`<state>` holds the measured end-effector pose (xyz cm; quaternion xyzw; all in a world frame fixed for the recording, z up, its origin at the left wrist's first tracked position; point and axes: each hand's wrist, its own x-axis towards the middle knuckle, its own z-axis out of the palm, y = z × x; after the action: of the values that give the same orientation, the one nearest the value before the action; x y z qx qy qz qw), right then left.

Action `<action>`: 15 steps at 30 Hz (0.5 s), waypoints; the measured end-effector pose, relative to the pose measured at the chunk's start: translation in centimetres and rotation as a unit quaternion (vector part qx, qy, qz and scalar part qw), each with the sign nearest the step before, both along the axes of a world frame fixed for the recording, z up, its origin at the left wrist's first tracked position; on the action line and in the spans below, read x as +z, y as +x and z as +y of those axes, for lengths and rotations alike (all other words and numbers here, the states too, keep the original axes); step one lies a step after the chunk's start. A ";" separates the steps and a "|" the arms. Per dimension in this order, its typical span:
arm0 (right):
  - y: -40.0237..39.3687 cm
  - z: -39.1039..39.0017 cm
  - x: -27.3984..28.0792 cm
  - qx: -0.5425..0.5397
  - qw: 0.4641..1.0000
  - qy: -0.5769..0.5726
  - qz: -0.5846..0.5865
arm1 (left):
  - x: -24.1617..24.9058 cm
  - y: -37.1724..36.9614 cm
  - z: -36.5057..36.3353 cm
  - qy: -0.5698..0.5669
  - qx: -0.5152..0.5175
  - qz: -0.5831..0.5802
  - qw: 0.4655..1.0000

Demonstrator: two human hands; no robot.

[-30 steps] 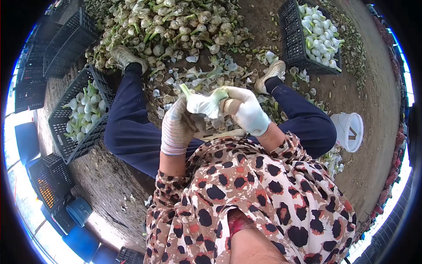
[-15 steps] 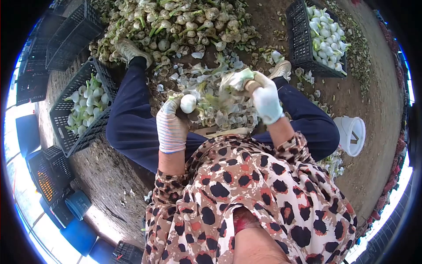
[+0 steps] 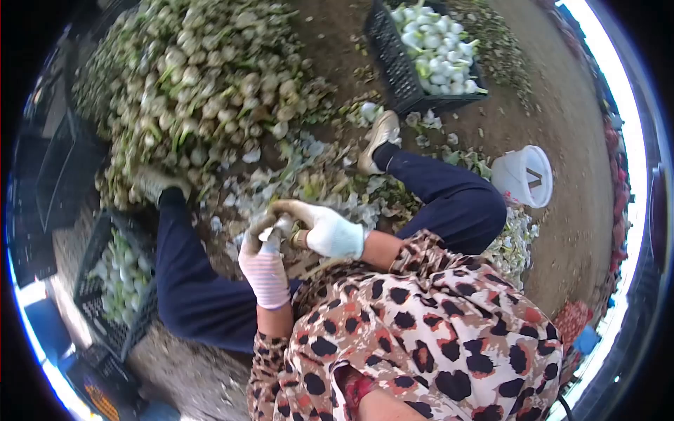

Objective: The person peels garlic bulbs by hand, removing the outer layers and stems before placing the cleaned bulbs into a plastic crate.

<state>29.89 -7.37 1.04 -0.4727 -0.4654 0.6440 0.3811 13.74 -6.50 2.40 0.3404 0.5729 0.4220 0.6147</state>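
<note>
- Holds 1 whitish bulb (image 3: 283,226) in the left hand (image 3: 262,265), above the lap and in front of the spotted top (image 3: 428,330), mostly hidden by gloved fingers.
- Clamps the left fingers on the bulb, curled close together, in a glove with pale pink stripes.
- Has the right hand (image 3: 328,229) at the same bulb from the other side, in a white glove with brown-stained fingers, bent across toward the left fingers.
- Cannot tell, at the right fingertips, between a pinch and a mere touch.
- Spreads 2 legs in navy trousers (image 3: 449,196), bent at the knees, with the left shoe (image 3: 161,184) at the edge of a big heap (image 3: 210,77) of soiled bulbs.
- Plants the right shoe (image 3: 380,142) near a black crate (image 3: 392,70) full of clean white bulbs (image 3: 439,52).
- Has a second crate (image 3: 88,303) just beside the left leg, with stemmed pale bulbs (image 3: 123,277) inside, somewhat blurred.
- Shows scattered peelings (image 3: 319,182) on the ground (image 3: 569,210) between the 2 feet.
- Has 1 white bucket (image 3: 508,179) just beyond the right knee, tilted in view, with something brown inside.
</note>
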 end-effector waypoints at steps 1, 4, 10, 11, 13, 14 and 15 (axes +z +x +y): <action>0.0 -0.7 -0.3 -0.030 0.985 -0.115 0.123 | 1.3 1.0 -0.4 -0.019 -0.003 0.031 0.999; 0.0 -1.8 -0.8 -0.110 0.937 -0.217 0.250 | 1.0 0.8 -1.3 0.022 -0.047 -0.025 0.998; 13.4 2.3 2.5 -0.391 0.749 -0.117 0.522 | 1.3 0.3 -0.8 0.021 -0.065 -0.003 0.998; 15.9 2.3 2.9 -0.409 0.812 0.029 0.415 | 0.7 -0.3 -1.0 0.001 -0.067 0.009 0.998; 22.1 2.1 0.2 -0.496 0.782 0.088 0.367 | -2.5 -2.2 -1.8 -0.005 -0.051 0.008 0.999; 24.1 2.6 -1.5 -0.535 0.752 0.080 0.376 | -3.9 -3.2 -1.9 -0.014 -0.030 -0.019 0.999; 25.0 3.4 -2.9 -0.575 0.725 0.070 0.372 | -5.4 -4.1 -2.0 0.000 -0.023 -0.044 0.999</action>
<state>54.89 -4.02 -1.84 -0.3439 0.0310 0.3914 0.8530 9.66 -8.47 -3.04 0.3351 0.5373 0.4221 0.6488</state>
